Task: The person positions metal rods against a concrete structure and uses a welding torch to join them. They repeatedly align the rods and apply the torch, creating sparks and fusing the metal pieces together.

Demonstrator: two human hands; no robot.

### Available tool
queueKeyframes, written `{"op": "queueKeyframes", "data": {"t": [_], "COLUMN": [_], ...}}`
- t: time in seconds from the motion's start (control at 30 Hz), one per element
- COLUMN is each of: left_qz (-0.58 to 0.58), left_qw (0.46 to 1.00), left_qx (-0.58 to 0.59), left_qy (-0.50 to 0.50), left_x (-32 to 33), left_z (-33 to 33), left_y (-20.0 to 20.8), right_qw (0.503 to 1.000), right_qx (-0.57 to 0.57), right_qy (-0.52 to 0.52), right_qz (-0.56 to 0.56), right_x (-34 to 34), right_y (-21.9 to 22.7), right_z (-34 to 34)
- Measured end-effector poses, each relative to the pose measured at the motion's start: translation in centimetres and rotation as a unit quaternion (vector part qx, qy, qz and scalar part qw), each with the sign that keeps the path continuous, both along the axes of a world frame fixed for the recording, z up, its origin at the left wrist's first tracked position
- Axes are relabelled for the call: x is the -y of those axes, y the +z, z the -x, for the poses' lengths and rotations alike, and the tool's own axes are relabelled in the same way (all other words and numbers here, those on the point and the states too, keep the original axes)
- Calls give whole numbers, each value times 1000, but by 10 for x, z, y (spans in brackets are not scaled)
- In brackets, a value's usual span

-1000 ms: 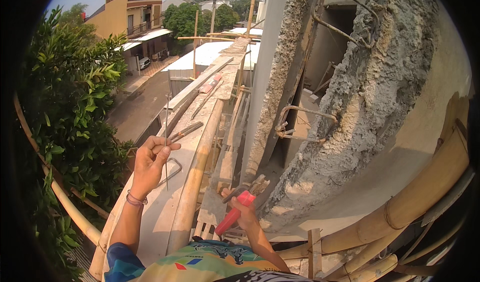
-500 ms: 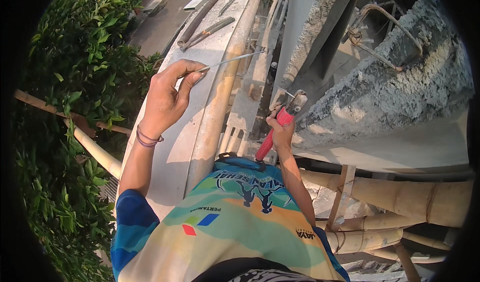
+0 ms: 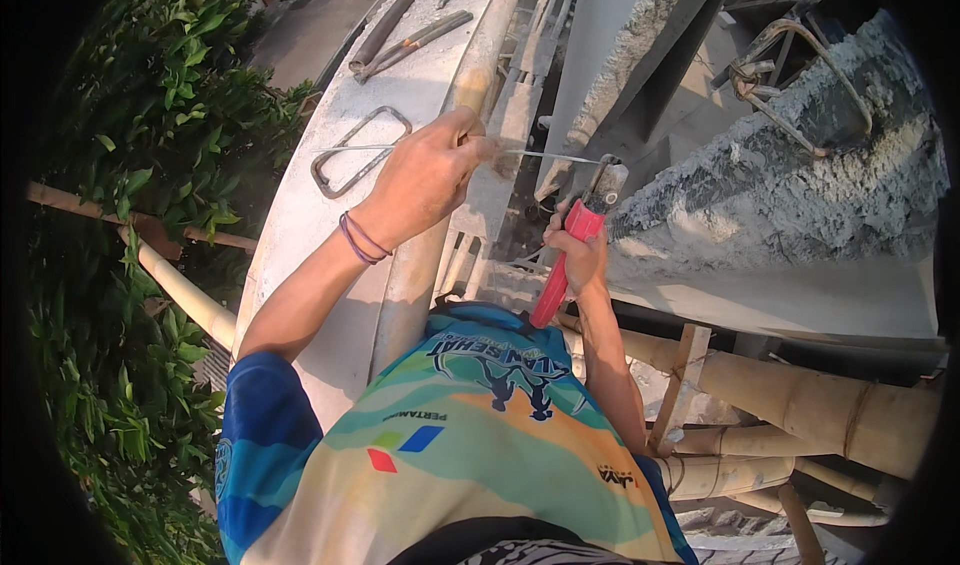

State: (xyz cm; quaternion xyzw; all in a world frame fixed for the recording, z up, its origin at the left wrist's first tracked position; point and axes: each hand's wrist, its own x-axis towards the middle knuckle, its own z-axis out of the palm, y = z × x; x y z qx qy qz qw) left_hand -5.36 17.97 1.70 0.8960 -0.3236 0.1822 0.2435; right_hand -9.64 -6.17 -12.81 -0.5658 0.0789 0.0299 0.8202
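The left grip is closed in a pinch, with hold of a thin wire; the wire passes through this grip, its long axis going nearly level from left to right; the right grip is wrapped around the handle of a red-handled tool, whose head points forward; the wire's right end comes at this head, just ahead of the right grip, which is the nearer hand to that end; if the jaws bite it, I cannot tell; farther, left of the left grip, a bent rod loop lies on the pale board; ahead are short rods; rough concrete is right of the right grip.
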Motion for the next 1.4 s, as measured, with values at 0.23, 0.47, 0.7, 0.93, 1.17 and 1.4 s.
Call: {"op": "queueKeyframes", "data": {"t": [0.23,0.47,0.7,0.93,1.17,1.4], "left_qz": [-5,-12,-17,55,-253,-25], "left_qw": [1000,999,996,976,877,947], "left_qx": [9,27,67,191,-220,-188], "left_qy": [-27,-38,-59,-91,344,261], "left_x": [11,12,21,-18,-156,-181], "left_z": [-11,-12,-17,8,-9,0], "left_y": [-1,-1,4,16,15,-37], "right_qw": [1000,999,999,997,991,972], "right_qx": [-21,-35,-40,-56,-48,11], "right_qy": [20,22,11,-47,-127,-225], "right_qz": [-9,-7,19,-34,12,63], "right_x": [-2,-4,-2,20,69,79], "right_y": [12,18,10,20,46,68], "right_z": [-5,-7,-8,11,58,123]}}
